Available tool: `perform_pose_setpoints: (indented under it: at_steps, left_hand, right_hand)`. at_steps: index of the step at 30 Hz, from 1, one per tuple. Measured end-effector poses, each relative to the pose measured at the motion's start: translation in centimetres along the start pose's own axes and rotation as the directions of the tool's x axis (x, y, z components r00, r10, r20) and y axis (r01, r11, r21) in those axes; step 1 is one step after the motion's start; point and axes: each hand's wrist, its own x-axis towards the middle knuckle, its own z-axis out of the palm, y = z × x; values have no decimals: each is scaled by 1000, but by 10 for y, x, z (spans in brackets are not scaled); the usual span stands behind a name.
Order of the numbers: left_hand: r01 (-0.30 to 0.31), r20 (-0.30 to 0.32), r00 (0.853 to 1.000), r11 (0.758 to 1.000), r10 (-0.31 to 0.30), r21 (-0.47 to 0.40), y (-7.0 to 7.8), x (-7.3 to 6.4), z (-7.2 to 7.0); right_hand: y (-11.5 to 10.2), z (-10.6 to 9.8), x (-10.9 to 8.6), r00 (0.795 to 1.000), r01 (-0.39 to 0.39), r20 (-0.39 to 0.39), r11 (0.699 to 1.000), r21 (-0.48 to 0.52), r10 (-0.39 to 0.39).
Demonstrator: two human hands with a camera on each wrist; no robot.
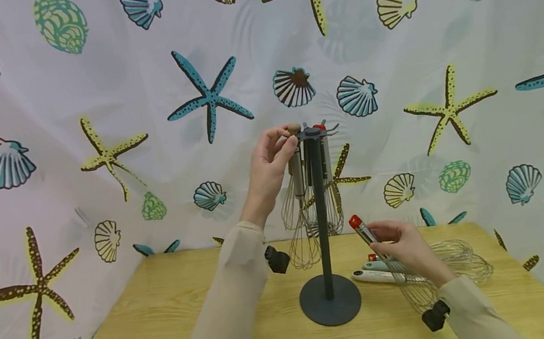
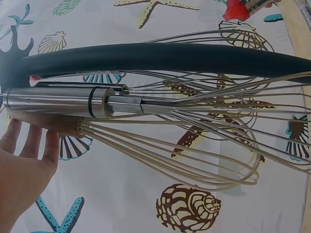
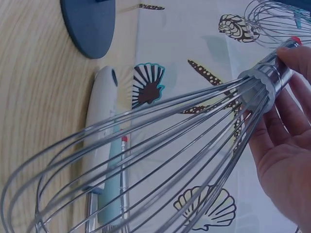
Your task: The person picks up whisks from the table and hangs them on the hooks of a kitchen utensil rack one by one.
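My left hand (image 1: 269,157) is at the top of a dark whisk stand (image 1: 320,215), its fingers and thumb pinching the handle end of a wooden-handled whisk (image 2: 60,123). That whisk hangs handle up beside a steel-handled whisk (image 2: 53,101) on the stand. Whether its loop sits on a hook is hidden by the fingers. Lower down, to the right of the post, my right hand (image 1: 408,247) grips a steel whisk with a red end (image 1: 365,230). Its handle tilts up and left, with the wires (image 3: 160,141) pointing down.
Several whisks lie on the wooden table right of the stand's round base (image 1: 330,299), among them a white-handled one (image 3: 101,126) and a pale blue-handled one (image 3: 112,170). A red-tipped whisk (image 1: 320,127) hangs at the stand's far side. A shell-patterned curtain (image 1: 216,161) stands behind.
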Motion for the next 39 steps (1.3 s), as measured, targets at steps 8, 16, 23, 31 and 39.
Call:
perform_pose_setpoints:
  at_steps: [8,16,23,31,39]
  left_hand:
    - [0,3,1000,1000,0,-5,2,-1,0]
    - [9,0,1000,1000,-9,7,4,-1,-1]
    - [27,2,1000,1000,-27,10,3,-1,-1]
    - [26,6,1000,1000,-26,15,2,0,-2]
    - [31,11,999,1000,-31,7,3,1,-2]
  right_hand:
    - [-21,7,2,998,7,-57,1000,12,-6]
    - [-42,10,6,998,35,-59,999,-18,-36]
    - [-48,13,7,996,70,-59,998,-5,-71]
    - [-54,14,9,992,99,-83,994,51,-94]
    - [-59,14,10,992,97,-90,994,59,-91]
